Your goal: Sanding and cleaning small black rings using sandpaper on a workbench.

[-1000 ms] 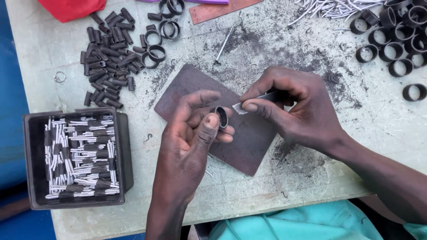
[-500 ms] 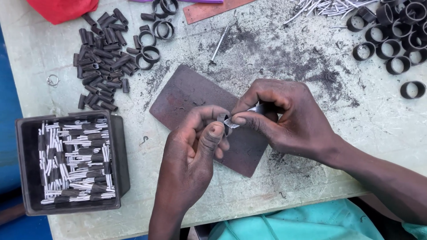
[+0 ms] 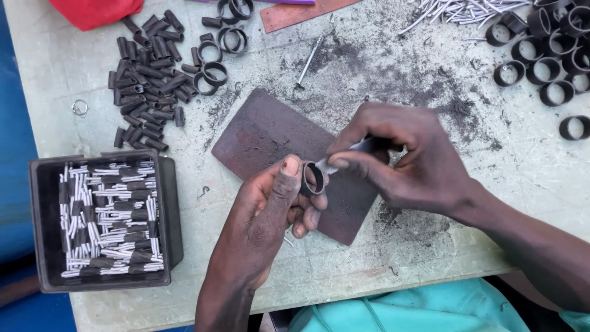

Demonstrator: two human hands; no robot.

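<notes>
My left hand (image 3: 270, 209) pinches a small dark ring (image 3: 313, 179) between thumb and fingers, its opening turned toward me. My right hand (image 3: 399, 160) grips a thin metal blade tool (image 3: 359, 147), and the tip of the blade touches the ring's rim. Both hands hover over a dark rusty metal plate (image 3: 264, 132) lying on the pale green worktable (image 3: 369, 258).
A black tray (image 3: 172, 209) of white rods with dark sleeves stands at the left. Several short dark tubes (image 3: 147, 80) and rings (image 3: 215, 71) lie at the back left, more rings (image 3: 541, 67) at the back right, white rods (image 3: 455, 12) and a nail (image 3: 310, 58) behind. Dark filings dust the table.
The ring has turned in my left hand so its opening faces up, and my thumb has shifted onto its side. My right hand stays close, the blade now at the rim.
</notes>
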